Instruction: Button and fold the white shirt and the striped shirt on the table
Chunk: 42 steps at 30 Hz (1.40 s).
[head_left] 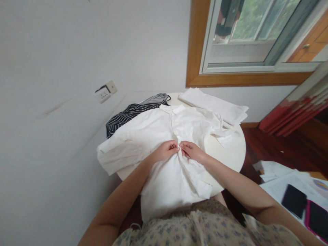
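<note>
A white collared shirt (151, 130) lies front side up across a round white table (230, 153), its collar toward the wall and its hem hanging over the near edge. Both hands meet at the shirt's front placket, about midway down. My left hand (167, 150) pinches one side of the placket, fingers curled. My right hand (191, 150) pinches the other side close beside it, and the cloth is gathered up between them. Any button at the fingertips is too small to make out.
Black striped cloth (135, 111) and a folded white cloth (215, 106) lie at the table's far side. A wall socket (103, 95) is at left. Papers (279, 181), a dark phone (294, 200) and a pink-edged phone (317, 218) lie at lower right.
</note>
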Each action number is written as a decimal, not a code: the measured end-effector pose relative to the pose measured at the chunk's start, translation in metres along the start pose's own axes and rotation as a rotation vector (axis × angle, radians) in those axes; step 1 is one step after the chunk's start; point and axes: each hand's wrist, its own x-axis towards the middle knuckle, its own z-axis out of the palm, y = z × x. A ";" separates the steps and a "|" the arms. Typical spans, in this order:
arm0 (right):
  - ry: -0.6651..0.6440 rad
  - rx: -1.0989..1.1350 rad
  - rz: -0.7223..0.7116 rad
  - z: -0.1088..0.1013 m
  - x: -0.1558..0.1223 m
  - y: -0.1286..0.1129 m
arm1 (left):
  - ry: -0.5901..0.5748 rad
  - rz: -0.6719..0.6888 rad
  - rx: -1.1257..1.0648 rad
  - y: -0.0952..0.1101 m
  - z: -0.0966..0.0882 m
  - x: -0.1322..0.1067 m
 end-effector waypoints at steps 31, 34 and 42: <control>0.086 -0.719 -0.215 -0.006 -0.006 -0.019 | 0.180 -0.075 0.393 -0.001 0.008 0.000; 0.062 -0.715 -0.248 -0.020 -0.013 -0.028 | 0.109 -0.062 0.376 -0.003 0.003 0.000; 0.623 -1.161 -0.068 -0.067 -0.032 -0.049 | 0.253 0.033 0.232 0.011 -0.026 0.015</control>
